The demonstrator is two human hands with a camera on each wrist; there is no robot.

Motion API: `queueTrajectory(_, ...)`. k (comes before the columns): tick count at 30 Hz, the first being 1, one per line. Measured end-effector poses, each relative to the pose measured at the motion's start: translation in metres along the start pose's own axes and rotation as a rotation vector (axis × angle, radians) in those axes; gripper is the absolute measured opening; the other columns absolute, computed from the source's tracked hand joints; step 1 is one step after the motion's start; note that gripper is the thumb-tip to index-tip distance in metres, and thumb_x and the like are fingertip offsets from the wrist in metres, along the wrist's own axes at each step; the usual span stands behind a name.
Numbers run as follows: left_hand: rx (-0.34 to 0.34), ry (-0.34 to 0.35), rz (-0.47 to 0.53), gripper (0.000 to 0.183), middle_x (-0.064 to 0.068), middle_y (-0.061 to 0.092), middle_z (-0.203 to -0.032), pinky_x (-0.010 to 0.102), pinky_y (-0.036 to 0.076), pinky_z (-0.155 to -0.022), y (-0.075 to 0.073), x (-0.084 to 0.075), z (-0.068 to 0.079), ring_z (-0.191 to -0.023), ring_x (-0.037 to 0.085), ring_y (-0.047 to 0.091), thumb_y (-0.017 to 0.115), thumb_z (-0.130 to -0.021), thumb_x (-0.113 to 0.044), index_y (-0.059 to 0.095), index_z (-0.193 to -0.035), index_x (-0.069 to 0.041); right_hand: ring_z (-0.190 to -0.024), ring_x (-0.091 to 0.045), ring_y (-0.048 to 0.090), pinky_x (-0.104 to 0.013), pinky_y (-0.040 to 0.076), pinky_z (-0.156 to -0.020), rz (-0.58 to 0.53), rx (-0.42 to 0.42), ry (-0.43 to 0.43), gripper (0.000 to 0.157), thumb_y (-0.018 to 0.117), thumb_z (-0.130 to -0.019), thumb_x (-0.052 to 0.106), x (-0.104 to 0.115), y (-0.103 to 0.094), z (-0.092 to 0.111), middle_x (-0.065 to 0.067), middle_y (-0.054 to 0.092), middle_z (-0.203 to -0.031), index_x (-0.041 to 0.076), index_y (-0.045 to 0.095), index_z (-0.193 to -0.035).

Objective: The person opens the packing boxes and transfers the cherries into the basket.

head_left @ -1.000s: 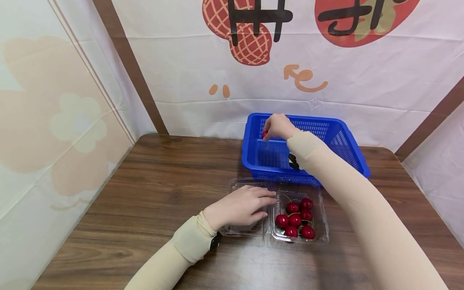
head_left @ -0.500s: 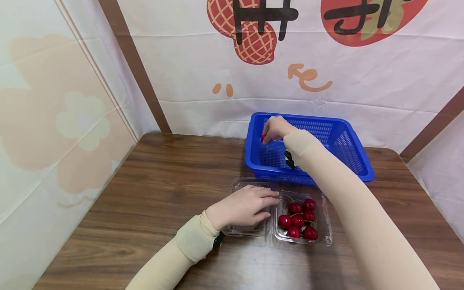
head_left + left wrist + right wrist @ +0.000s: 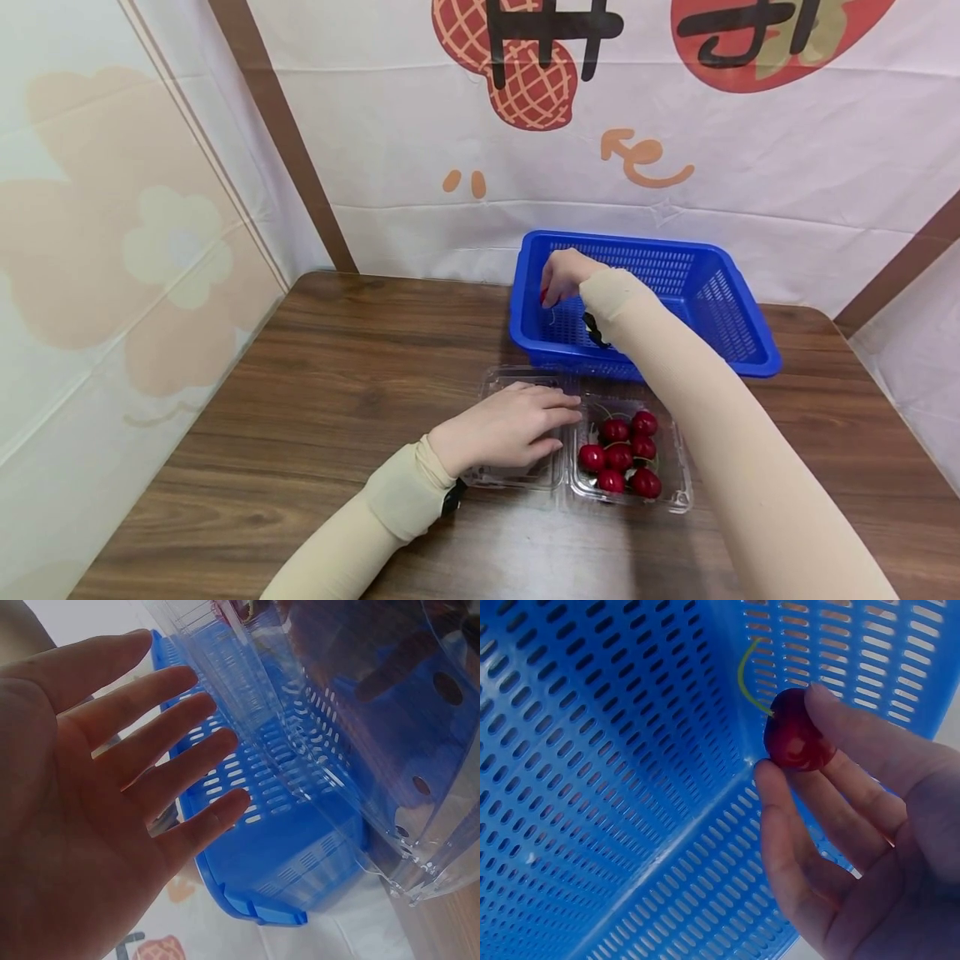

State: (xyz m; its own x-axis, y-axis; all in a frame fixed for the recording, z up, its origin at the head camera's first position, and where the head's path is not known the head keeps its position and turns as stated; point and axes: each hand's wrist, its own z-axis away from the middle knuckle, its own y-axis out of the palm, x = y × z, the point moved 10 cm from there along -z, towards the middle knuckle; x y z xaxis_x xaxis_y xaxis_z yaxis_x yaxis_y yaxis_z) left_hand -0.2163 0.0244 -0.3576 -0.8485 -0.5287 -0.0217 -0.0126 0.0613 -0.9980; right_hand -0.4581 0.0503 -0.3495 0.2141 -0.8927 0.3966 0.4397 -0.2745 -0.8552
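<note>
Inside the left part of a blue plastic basket [image 3: 735,333], my right hand [image 3: 568,273] pinches one dark red cherry [image 3: 799,731] between thumb and fingers. The cherry's green stem [image 3: 742,675] sticks out free of the fingers. My left hand [image 3: 504,427] lies over the lid half of a clear plastic clamshell box [image 3: 686,492], fingers spread and nearly straight. In the left wrist view that hand [image 3: 142,772] has nothing in its palm. Several cherries [image 3: 618,457] with stems lie in the box's right half, just in front of the basket.
A brown wooden table [image 3: 330,392] carries the box and basket. Behind it hangs a white printed cloth [image 3: 390,167], close to the basket's far rim. Another cloth panel [image 3: 90,317] borders the table's left side.
The right hand has lowered slightly inside the basket, still pinching the cherry. The left hand keeps its place over the lid. The head view has shifted a little.
</note>
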Motion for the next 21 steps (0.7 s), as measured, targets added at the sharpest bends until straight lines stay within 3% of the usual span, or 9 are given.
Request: queueTrajectory(21, 0.003, -0.005, -0.006, 0.044, -0.003, 0.048, -0.143, 0.038, 0.038, -0.107, 0.001, 0.001, 0.000, -0.132, 0.017, 0.046, 0.056, -0.094, -0.033, 0.054, -0.135, -0.019, -0.088, -0.022, 0.067, -0.032, 0.054, -0.077, 0.058, 0.056, 0.040, 0.029, 0.077, -0.079, 0.015, -0.005, 0.015, -0.007, -0.013, 0.069, -0.106, 0.004, 0.070, -0.105)
